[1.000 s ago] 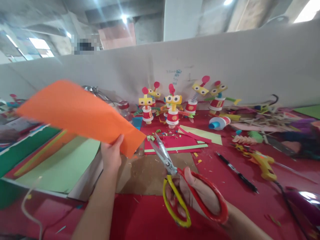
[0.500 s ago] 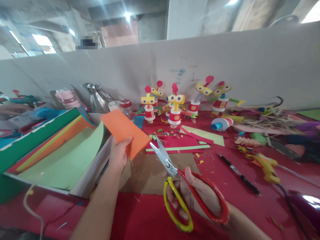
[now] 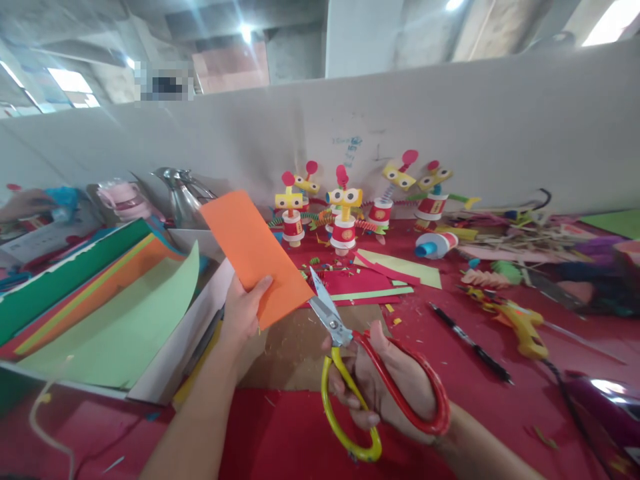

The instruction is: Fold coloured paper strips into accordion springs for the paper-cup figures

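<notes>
An orange sheet of paper (image 3: 257, 257), which looks folded, is pinched in my left hand (image 3: 247, 307), the thumb lying on its face. It is held up at a tilt over a brown cardboard piece (image 3: 295, 360). My right hand (image 3: 380, 380) grips a pair of scissors (image 3: 334, 327) with one red and one yellow handle. Their blades are parted and point away from me. The paper's right corner is at the blades; whether it lies between them I cannot tell.
A box of coloured paper (image 3: 115, 327) stands at left. Several paper-cup robot figures (image 3: 345, 227) line the back before a white partition (image 3: 225, 133). A pen (image 3: 470, 343), a yellow glue gun (image 3: 517, 323) and craft scraps lie at right. At far left another person's hand (image 3: 25, 202) shows.
The orange paper has turned to show more of its face, and its right corner has come closer to the blades. The scissors have opened slightly less wide. The view has shifted a little.
</notes>
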A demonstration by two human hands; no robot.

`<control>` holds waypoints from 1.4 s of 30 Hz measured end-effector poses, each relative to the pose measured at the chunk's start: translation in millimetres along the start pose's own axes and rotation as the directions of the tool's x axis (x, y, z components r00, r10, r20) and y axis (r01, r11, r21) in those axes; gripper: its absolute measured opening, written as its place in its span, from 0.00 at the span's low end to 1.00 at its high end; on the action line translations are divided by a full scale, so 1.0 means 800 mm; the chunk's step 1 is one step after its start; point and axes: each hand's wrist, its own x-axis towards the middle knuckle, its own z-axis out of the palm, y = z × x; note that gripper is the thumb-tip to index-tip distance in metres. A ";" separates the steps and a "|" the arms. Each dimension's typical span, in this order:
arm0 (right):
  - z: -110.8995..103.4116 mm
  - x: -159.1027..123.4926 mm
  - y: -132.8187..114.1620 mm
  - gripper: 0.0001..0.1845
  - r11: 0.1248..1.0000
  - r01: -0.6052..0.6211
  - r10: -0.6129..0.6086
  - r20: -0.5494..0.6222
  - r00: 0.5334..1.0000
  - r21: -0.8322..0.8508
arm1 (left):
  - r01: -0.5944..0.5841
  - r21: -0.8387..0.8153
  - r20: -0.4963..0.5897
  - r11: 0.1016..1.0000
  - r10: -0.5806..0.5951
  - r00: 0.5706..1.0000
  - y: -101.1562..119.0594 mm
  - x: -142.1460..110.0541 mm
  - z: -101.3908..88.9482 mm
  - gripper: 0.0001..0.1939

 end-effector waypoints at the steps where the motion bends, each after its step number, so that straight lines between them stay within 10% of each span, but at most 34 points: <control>1: 0.001 -0.001 -0.001 0.34 1.000 -0.007 0.007 0.010 1.000 0.008 | 0.001 0.002 0.003 1.000 -0.001 1.000 0.000 0.001 -0.001 0.26; 42: 0.000 -0.004 -0.014 0.44 0.997 0.045 -0.038 0.106 0.994 -0.064 | 0.055 0.087 0.149 0.995 -0.068 0.987 -0.002 -0.030 0.020 0.29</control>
